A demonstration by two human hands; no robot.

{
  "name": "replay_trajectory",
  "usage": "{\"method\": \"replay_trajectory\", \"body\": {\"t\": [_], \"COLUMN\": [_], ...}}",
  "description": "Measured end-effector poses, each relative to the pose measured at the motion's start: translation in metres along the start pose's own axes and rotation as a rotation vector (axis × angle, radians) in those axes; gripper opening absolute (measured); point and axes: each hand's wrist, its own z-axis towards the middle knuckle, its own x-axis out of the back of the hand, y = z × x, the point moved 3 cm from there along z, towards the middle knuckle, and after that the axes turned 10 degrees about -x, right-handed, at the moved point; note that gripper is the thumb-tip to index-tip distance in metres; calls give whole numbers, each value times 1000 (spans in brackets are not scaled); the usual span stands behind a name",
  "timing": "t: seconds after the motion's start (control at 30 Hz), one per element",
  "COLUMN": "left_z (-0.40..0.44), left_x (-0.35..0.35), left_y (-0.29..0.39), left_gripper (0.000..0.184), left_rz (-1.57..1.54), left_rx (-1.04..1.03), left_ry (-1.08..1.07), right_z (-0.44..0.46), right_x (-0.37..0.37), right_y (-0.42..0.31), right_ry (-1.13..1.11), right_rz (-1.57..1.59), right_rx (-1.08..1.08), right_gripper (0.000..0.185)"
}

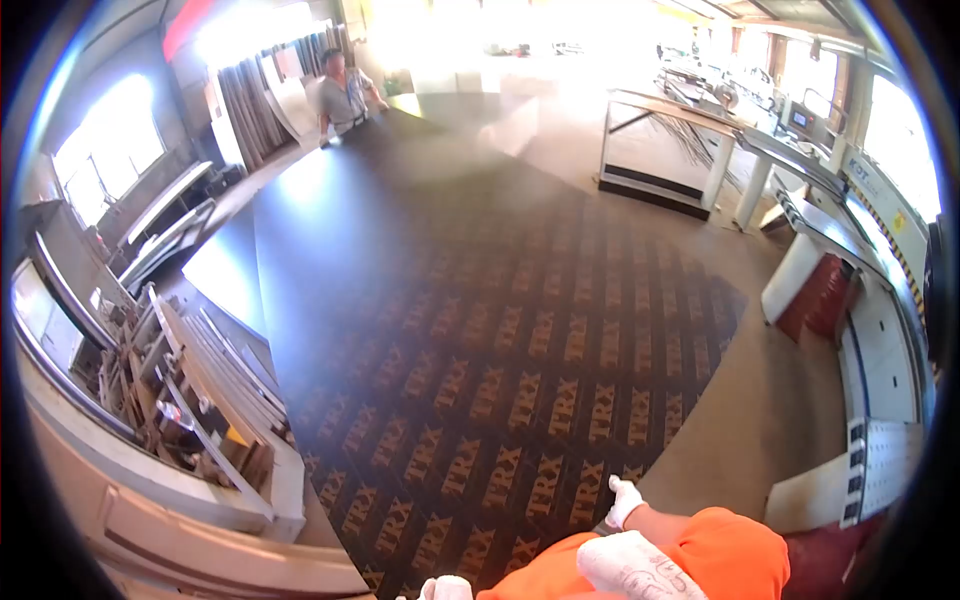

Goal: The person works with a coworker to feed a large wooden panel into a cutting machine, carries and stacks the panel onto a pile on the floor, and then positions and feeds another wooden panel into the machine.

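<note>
A large dark panel, printed with rows of brown "TRX" lettering, stretches away in front of me. My right hand, in a white glove, is closed around its right edge near the closest corner. At the bottom of the view, my left hand, also gloved in white, shows only a rounded part by the panel's near edge; its fingers are cut off. Between my hands lie my orange clothing and a white cloth-like piece with line drawings. At the far left end of the panel stands another person, one hand near its edge.
Left of the panel are stacked wooden strips and a bin of scraps. A frame stand is at the back right. A long machine lines the right side, with brown floor between it and the panel.
</note>
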Motion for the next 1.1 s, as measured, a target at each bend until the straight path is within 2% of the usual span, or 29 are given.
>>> {"method": "replay_trajectory", "body": {"t": [0.1, 0.13, 0.2, 0.27, 0.3, 0.37, 0.43, 0.47, 0.5, 0.53, 0.57, 0.6, 0.63, 0.67, 0.7, 0.77, 0.8, 0.87, 0.9, 0.97, 1.0, 1.03, 1.07, 1.1], "left_z": [-35, -42, -41, -38, -37, -33, -72, -53, -111, -150, -180, -204, -284, -327, -389, -579, -638, -750, -801, -883, -906, -911, -907, -902], "left_x": [36, 32, 32, 31, 32, 39, 33, 26, 14, -4, -27, -54, -77, -107, -132, -182, -212, -267, -291, -331, -341, -345, -346, -345], "left_y": [-20, -17, -5, -4, -5, -4, 54, 22, 54, 46, 34, 0, 17, -22, -68, -89, -137, -217, -246, -266, -260, -257, -259, -265], "left_gripper": [93, 87, 76, 72, 71, 73, 76, 69, 61, 63, 70, 68, 75, 81, 84, 88, 90, 95, 96, 98, 99, 99, 98, 97], "left_rz": [66, -1, -138, -104, -107, -109, -176, -116, -153, -327, -397, -256, -50, -52, 25, 18, 118, 216, 187, 129, 105, 35, 79, 122], "left_rx": [31, 42, 54, 44, 30, 122, 64, 80, 150, 64, 41, 41, -44, 7, 0, -12, 9, 29, 56, 108, 119, 119, 110, 101], "left_ry": [4, -15, -45, -60, -65, -94, -77, -92, 8, -41, -109, 22, 29, 17, 62, -3, 21, 42, 50, 67, 79, 47, 59, 70], "right_z": [-123, -115, -82, -94, -111, -156, -177, -187, -197, -202, -188, -175, -166, -157, -160, -184, -212, -222, -223, -251, -247, -257, -271, -275], "right_x": [27, 39, 68, 73, 73, 50, 57, 71, 85, 124, 199, 274, 348, 436, 521, 681, 750, 895, 953, 1017, 1038, 1039, 1031, 1032], "right_y": [46, 42, 43, 47, 48, 49, 44, 40, 36, 28, 18, 9, 0, -8, -13, -24, -27, -52, -66, -88, -99, -106, -106, -104], "right_ry": [176, 223, 52, 7, 25, 69, 103, 113, 122, 166, 93, 20, -54, -151, -134, -48, 21, -21, 8, 61, -168, -139, 175, 226], "right_rz": [78, 80, 12, 4, -16, -18, 5, 12, 18, 22, 15, 10, 7, 0, 20, 74, 109, 66, 56, 37, 70, 84, 91, 74], "right_rx": [12, -18, 12, -4, -40, -60, -38, -32, -25, -52, -29, -6, 17, 40, -7, -69, -83, -88, -51, 26, 67, 41, 20, 45], "right_gripper": [78, 74, 71, 84, 96, 109, 110, 110, 110, 110, 110, 109, 108, 106, 96, 73, 61, 48, 48, 50, 49, 48, 46, 45]}}
